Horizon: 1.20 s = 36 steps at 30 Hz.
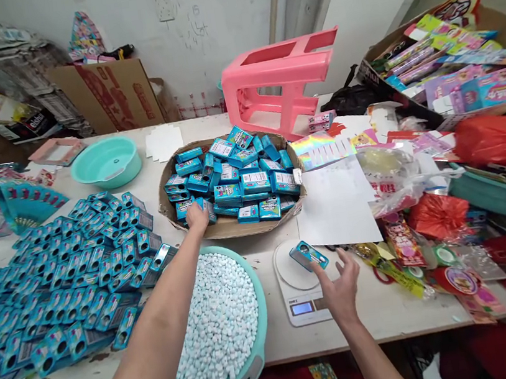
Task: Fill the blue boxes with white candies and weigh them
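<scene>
My left hand (197, 217) reaches into the front left of a cut-down cardboard tray (234, 225) heaped with blue candy boxes. Its fingers are closed at a small blue box (209, 209) on the pile's edge; the fingertips are partly hidden. On the white kitchen scale (297, 310) with a lit display lies another blue candy box (308, 255), a round hole in its top face. My right hand (342, 287) is beside it, fingers apart, one digit touching or nearly touching the box's edge. Below my left forearm a turquoise basin (260, 301) holds many small white and pale blue candies.
Rows of upright blue boxes (71, 271) cover the table's left side. A shallow turquoise basin (105, 163) and white cards (164, 142) are at the back. A pink stool (238, 85) lies on its side. White paper (337, 203), wrappers and a carton of packets (441, 119) crowd the right.
</scene>
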Tool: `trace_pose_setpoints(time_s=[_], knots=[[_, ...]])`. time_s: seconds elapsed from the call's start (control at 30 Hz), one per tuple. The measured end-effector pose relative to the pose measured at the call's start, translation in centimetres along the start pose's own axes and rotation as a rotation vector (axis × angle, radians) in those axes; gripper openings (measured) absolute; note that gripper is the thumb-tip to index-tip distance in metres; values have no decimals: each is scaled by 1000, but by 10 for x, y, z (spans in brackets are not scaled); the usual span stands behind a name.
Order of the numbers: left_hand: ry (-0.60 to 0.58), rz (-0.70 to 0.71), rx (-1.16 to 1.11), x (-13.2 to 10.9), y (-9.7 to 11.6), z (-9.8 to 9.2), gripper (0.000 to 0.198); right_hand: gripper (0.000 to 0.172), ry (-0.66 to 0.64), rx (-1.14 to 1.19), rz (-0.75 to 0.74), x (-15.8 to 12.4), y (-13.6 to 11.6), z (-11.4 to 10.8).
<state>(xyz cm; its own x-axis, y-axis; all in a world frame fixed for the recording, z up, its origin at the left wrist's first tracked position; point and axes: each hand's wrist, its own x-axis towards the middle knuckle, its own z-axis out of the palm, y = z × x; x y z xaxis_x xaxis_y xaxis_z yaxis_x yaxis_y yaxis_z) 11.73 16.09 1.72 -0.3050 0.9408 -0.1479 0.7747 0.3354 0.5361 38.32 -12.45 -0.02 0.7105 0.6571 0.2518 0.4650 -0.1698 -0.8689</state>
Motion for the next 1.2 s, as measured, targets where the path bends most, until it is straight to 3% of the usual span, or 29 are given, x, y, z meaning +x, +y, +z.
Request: trace_pose_setpoints(time_s=[0.07, 0.13, 0.2, 0.27, 0.3, 0.37, 0.47, 0.57, 0.63, 0.7, 0.77, 0.87, 0.97, 1.1, 1.2], knots=[[86, -2, -125, -11, -8, -19, 31, 60, 73, -29, -111, -8, -17, -8], [90, -9, -496, -30, -21, -43, 36, 54, 56, -36, -211, -16, -36, -9], [-104, -30, -994, -60, -36, -64, 35, 47, -38, -3, -278, -23, -54, -4], [-385, -100, -1313, -97, -48, -77, 29, 41, -166, 79, -312, -28, -73, 9], [-494, -152, -1382, -116, -52, -80, 26, 40, -234, 133, -309, -30, -83, 16], [-590, -231, -1443, -155, -56, -82, 23, 44, -384, 264, -245, -37, -103, 33], [-604, -172, -1438, -207, -58, -77, 35, 60, -605, 516, -12, -54, -127, 54], [-560, -35, -1245, -239, -71, -74, 44, 54, -631, 614, 250, -73, -138, 64], [-391, 89, -952, -242, -94, -74, 39, 45, -539, 569, 340, -78, -138, 60], [-160, 229, -591, -232, -124, -73, 36, 43, -518, 506, 336, -78, -136, 49], [-25, 316, -278, -217, -153, -68, 41, 43, -661, 445, 302, -78, -134, 34], [16, 335, 8, -199, -175, -49, 50, 42, -970, 408, 318, -89, -135, 14], [64, 310, 85, -194, -168, -29, 52, 43, -1067, 416, 382, -109, -135, 6], [-14, 217, -12, -196, -146, -16, 41, 41, -978, 350, 333, -122, -133, 7], [-42, 49, -241, -197, -135, -13, 31, 43, -933, 286, 255, -117, -133, 7]])
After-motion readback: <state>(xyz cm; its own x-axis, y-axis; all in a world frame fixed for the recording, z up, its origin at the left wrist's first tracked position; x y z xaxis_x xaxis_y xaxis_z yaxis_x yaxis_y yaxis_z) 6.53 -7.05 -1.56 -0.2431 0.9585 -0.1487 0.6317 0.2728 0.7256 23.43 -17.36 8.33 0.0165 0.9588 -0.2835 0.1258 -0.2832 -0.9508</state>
